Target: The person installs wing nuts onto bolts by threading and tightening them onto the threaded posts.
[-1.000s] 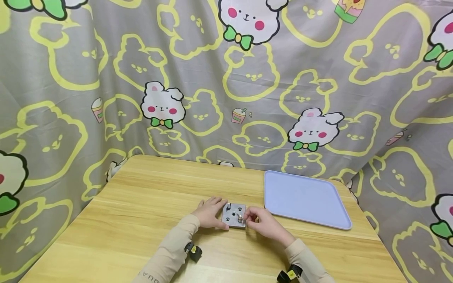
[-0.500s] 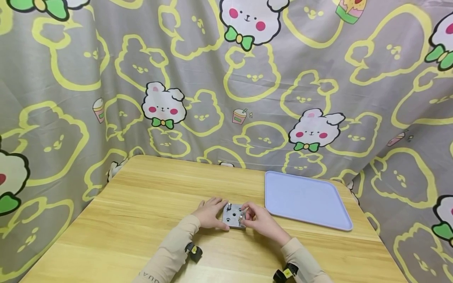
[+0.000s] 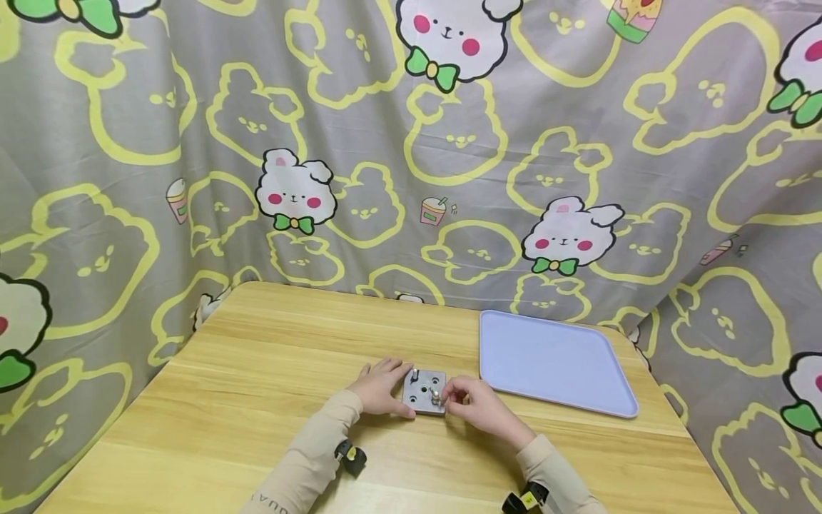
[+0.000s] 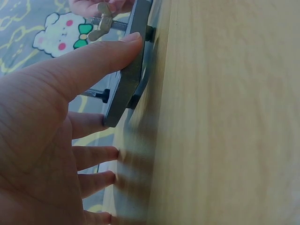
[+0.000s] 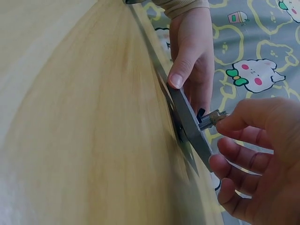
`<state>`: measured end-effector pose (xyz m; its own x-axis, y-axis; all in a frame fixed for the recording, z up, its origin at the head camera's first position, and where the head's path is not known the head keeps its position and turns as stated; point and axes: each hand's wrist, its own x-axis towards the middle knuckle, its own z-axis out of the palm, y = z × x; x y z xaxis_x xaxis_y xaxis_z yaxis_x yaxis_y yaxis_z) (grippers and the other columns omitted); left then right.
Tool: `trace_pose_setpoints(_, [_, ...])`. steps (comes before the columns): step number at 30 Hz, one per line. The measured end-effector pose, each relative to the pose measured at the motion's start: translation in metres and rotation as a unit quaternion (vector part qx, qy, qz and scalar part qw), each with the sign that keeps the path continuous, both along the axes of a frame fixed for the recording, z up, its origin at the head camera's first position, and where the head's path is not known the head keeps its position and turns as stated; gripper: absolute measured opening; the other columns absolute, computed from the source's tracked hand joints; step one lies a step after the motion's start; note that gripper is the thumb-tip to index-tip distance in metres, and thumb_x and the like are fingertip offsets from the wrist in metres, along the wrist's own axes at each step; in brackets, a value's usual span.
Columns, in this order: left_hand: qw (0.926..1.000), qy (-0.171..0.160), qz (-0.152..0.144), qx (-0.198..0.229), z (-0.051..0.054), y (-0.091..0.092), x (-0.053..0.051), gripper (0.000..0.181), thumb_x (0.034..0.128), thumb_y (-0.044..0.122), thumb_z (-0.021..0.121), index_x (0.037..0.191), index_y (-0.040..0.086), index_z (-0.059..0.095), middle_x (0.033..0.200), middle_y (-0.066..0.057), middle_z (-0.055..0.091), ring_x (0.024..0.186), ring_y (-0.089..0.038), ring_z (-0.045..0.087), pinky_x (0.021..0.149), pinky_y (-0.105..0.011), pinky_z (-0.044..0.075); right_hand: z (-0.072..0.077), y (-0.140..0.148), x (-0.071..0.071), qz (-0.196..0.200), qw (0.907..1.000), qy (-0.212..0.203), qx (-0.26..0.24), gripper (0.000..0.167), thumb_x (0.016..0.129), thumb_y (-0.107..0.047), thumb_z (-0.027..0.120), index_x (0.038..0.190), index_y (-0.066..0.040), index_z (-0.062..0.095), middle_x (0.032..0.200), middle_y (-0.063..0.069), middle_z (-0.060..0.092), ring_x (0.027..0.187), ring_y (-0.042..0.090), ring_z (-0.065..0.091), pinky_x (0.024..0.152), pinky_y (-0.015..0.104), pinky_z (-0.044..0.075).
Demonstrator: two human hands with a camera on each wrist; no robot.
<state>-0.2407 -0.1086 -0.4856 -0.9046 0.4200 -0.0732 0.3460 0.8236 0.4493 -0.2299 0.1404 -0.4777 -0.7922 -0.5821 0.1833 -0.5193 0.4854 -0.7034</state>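
A grey square metal plate point(image 3: 424, 378) with several holes lies on the wooden table, raised slightly by parts beneath it. My left hand point(image 3: 382, 387) holds it at the left, thumb on the near edge and forefinger at the far corner; the other fingers are spread on the table. On a threaded bolt at the plate's right side sits a brass-coloured wing nut point(image 4: 104, 22). My right hand point(image 3: 478, 407) pinches the wing nut with thumb and forefinger, its other fingers curled loosely beside the plate. Another upright bolt point(image 4: 97, 93) stands near the far left corner.
A light purple tray point(image 3: 555, 360) lies at the table's back right, beyond my right hand. Behind the wooden table point(image 3: 289, 335) hangs a grey patterned curtain point(image 3: 359, 143). Each forearm wears a black wrist camera point(image 3: 351, 457).
My right fingers reached over the wing nut half a second ago and have drawn back to its right side, as a second ago. The left hand and plate stay in place.
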Motion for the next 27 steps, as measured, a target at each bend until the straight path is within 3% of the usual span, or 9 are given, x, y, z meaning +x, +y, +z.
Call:
trace_pose_setpoints(5, [1.0,-0.002,0.001,0.001,0.0023,-0.0003,0.002,0.1,0.07,0.057,0.078,0.15,0.014,0.036,0.155,-0.016,0.037,0.145,-0.04,0.029,0.115,-0.069,0.018,0.0007,-0.0035,-0.0013,-0.017,0.9998,-0.007,0.003,0.005,0.086,-0.01,0.068,0.087,-0.013,0.064,0.078,-0.005,0.062,0.072,0.0,0.052,0.066,0.018,0.048])
trace_pose_setpoints(14, [1.0,-0.005,0.0,0.001,0.0073,0.0011,0.004,0.098,0.0708,0.055,0.078,0.15,0.013,0.037,0.154,-0.017,0.038,0.145,-0.04,0.029,0.115,-0.069,0.019,-0.0027,-0.0098,-0.0055,-0.042,0.9991,-0.006,0.001,0.028,0.082,-0.015,0.076,0.104,-0.011,0.058,0.072,-0.007,0.054,0.063,0.0,0.047,0.055,0.017,0.042])
trace_pose_setpoints(21, [1.0,-0.004,-0.002,0.0,0.0068,0.0013,0.0037,0.099,0.0709,0.056,0.078,0.15,0.013,0.037,0.154,-0.017,0.037,0.145,-0.04,0.029,0.115,-0.069,0.019,-0.0009,-0.0074,-0.0026,-0.038,0.9992,-0.007,0.002,0.015,0.082,-0.013,0.074,0.091,-0.014,0.061,0.075,-0.008,0.056,0.069,0.0,0.049,0.063,0.018,0.046])
trace_pose_setpoints(27, [1.0,-0.004,-0.001,0.003,0.0051,0.0003,0.0032,0.099,0.0708,0.056,0.078,0.15,0.013,0.037,0.155,-0.017,0.037,0.145,-0.04,0.029,0.115,-0.07,0.018,0.0002,-0.0025,0.0003,-0.011,0.9999,0.004,0.003,0.008,0.085,-0.008,0.067,0.087,-0.015,0.064,0.078,-0.006,0.061,0.072,-0.001,0.052,0.067,0.019,0.049])
